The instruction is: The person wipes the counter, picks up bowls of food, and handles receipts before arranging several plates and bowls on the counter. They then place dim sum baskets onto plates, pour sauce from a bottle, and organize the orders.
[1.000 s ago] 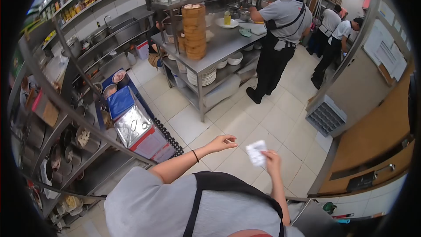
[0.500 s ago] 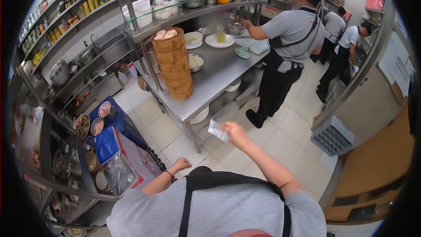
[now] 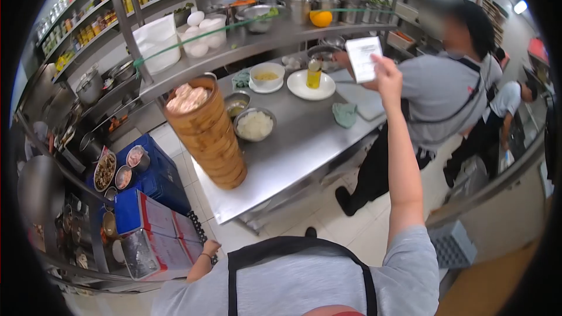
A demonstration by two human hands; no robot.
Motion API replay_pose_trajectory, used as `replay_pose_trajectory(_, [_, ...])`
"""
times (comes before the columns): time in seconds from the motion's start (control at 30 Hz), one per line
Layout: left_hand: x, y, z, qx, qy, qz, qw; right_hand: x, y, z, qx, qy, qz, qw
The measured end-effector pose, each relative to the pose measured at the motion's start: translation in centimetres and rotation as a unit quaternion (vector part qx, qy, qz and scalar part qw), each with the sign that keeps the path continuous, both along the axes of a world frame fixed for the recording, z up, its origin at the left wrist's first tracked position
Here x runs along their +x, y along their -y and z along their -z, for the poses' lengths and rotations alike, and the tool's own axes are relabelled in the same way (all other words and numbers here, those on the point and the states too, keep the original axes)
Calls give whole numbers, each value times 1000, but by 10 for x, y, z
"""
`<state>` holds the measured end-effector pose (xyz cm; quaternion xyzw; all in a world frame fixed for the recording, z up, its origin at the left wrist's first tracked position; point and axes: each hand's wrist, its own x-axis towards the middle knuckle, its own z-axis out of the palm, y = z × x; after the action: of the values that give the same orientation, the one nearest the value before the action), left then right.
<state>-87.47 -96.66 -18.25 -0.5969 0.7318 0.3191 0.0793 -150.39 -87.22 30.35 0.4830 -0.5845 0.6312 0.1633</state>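
My right hand (image 3: 388, 79) is raised at arm's length over the far side of the steel table (image 3: 281, 167). Its fingers pinch a white printed paper slip (image 3: 362, 61) at one corner. My left hand (image 3: 212, 247) hangs low beside the red-and-white boxes (image 3: 170, 228), fingers curled in, nothing visible in them. A tall stack of bamboo steamers (image 3: 208, 134) stands on the table, with pale pink food (image 3: 187, 98) in the top one. Near it are a bowl of white shredded food (image 3: 255, 124) and a white plate (image 3: 325, 89) carrying a yellow bottle (image 3: 314, 76).
A co-worker (image 3: 442, 82) in grey stands at the table's right side, right behind the slip. Above the table runs a steel shelf (image 3: 257, 40) with eggs (image 3: 202, 34), pots and an orange item (image 3: 321, 19). Blue containers (image 3: 155, 169) and food bowls are at left; a grey crate (image 3: 453, 246) is at right.
My right hand has lifted the slip up and to the right, from beside the table to above it. The table and steamers appear closer. My left hand has shifted lower and left in view.
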Motion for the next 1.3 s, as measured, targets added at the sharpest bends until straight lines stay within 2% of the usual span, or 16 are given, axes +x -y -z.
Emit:
replay_pose_trajectory(0.07, [-12,-14,10,70,-48,-3,996,-59,48,-35,-102,154,-187,965])
replay_pose_trajectory(0.13, [-39,-34,56,159,-25,-221,962,-93,94,-75,-156,255,-304,905])
replay_pose_trajectory(0.27, [-94,-78,41,151,-35,-204,967,-153,197,-128,-129,267,-376,878])
replay_pose_trajectory(0.4, [-135,-113,32,132,-73,-246,957,-164,265,-182,-125,216,-349,903])
replay_pose_trajectory(0.53, [-144,-154,31,114,-85,-300,943,-185,302,-217,-192,199,-418,865])
replay_pose_trajectory(0.63, [-131,-184,39,92,-82,-338,933,-150,278,-195,-330,68,-194,921])
replay_pose_trajectory(0.7, [-115,-205,52,57,-68,-347,934,-113,248,-166,-388,78,-130,909])
replay_pose_trajectory(0.77, [-99,-219,55,-16,-43,-325,945,-46,209,-128,-416,145,-265,857])
replay_pose_trajectory(0.8, [-96,-222,41,32,-96,-455,885,-15,192,-108,-417,165,-342,826])
replay_pose_trajectory(0.83, [-119,-215,-30,54,-142,-583,798,10,181,-81,-382,88,-402,827])
replay_pose_trajectory(0.9, [-81,-211,-12,-18,-344,-719,604,79,159,-28,-305,58,-535,785])
replay_pose_trajectory(0.97, [-72,-190,-64,-105,-370,-711,588,144,129,13,-95,-18,-625,774])
replay_pose_trajectory(1.07, [-68,-161,-159,-205,-361,-577,704,259,90,81,140,-42,-746,650])
replay_pose_trajectory(1.13, [-74,-156,-229,-196,-368,-470,778,332,56,119,94,-179,-782,589])
replay_pose_trajectory(1.2, [-70,-169,-267,-284,-266,-300,871,397,16,132,5,-261,-815,517])
replay_pose_trajectory(1.3, [-48,-207,-290,-288,-254,-239,892,487,-40,147,-13,-374,-856,357])
